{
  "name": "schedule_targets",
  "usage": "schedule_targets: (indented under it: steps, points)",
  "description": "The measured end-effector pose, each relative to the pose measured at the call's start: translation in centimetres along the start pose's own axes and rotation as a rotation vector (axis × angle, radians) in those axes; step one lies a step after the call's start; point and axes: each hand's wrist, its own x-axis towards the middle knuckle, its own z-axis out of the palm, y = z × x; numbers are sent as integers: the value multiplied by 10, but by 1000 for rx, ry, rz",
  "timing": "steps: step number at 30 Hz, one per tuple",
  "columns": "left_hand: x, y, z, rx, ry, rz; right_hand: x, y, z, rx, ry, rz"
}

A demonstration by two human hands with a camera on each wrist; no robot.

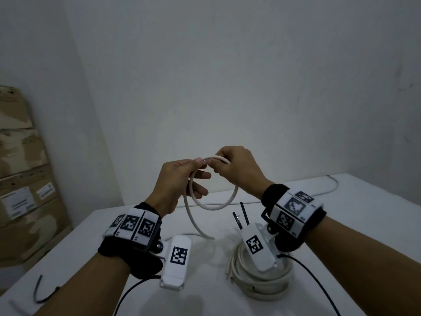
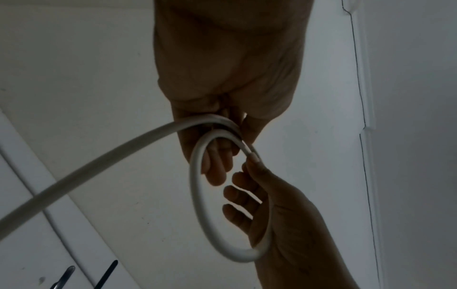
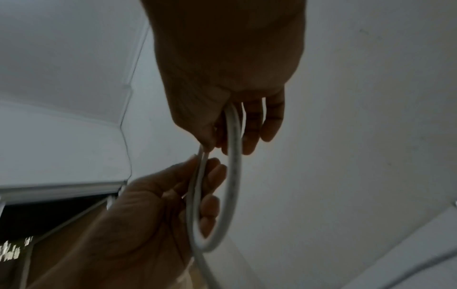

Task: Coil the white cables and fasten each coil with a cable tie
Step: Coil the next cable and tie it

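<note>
I hold a white cable (image 1: 214, 207) in one small loop above the table, with both hands meeting at the loop's top. My left hand (image 1: 200, 167) pinches it between thumb and forefinger, and its other fingers reach through the loop. My right hand (image 1: 222, 164) grips the same spot with curled fingers. The cable's free end (image 1: 209, 237) hangs toward the table. The left wrist view shows the loop (image 2: 195, 195) between my left hand (image 2: 222, 121) and right hand (image 2: 254, 187). The right wrist view shows the cable (image 3: 235, 176) running from my right hand (image 3: 230, 133) to my left hand (image 3: 197, 176).
A coiled white cable (image 1: 262, 286) lies on the white table (image 1: 205, 293) under my right wrist, with two black ties (image 1: 243, 213) sticking up beside it. A black cable tie (image 1: 37, 290) lies near left. Another white cable (image 1: 328, 190) runs along the back right. Cardboard boxes (image 1: 22, 179) stand left.
</note>
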Motion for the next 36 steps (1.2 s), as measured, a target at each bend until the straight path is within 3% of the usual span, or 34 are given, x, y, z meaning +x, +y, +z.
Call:
schedule_targets:
  steps: [4,6,10,12,15,19,21,23,25,27,30,32,36]
  points:
    - [0,-4,1,-87,54,-38,-7,12,-2,432,89,124]
    - [-2,-6,5,-159,31,-79,-12,14,1,533,102,156]
    - [0,-7,9,-388,-104,-218,-16,15,11,451,171,84]
    - [3,-10,7,-378,-110,-229,-16,16,12,373,169,65]
    - [7,-10,6,-309,-3,-175,-19,15,10,287,120,99]
    - [21,6,-4,-386,172,-67,-43,1,17,361,215,227]
    - [27,18,-13,-423,216,-16,-63,-12,29,536,9,367]
    - [30,33,-18,-452,246,39,-78,-23,44,724,-285,624]
    - [31,46,-22,-477,271,92,-78,-26,63,1048,-467,872]
    - [27,57,-26,-476,294,132,-65,-23,82,1476,-371,968]
    - [16,64,-36,-414,355,172,-37,-27,90,1855,65,927]
    - [8,63,-49,-349,418,196,-26,-38,82,1917,261,845]
    - [-3,48,-81,-293,452,145,-21,-61,72,1641,346,665]
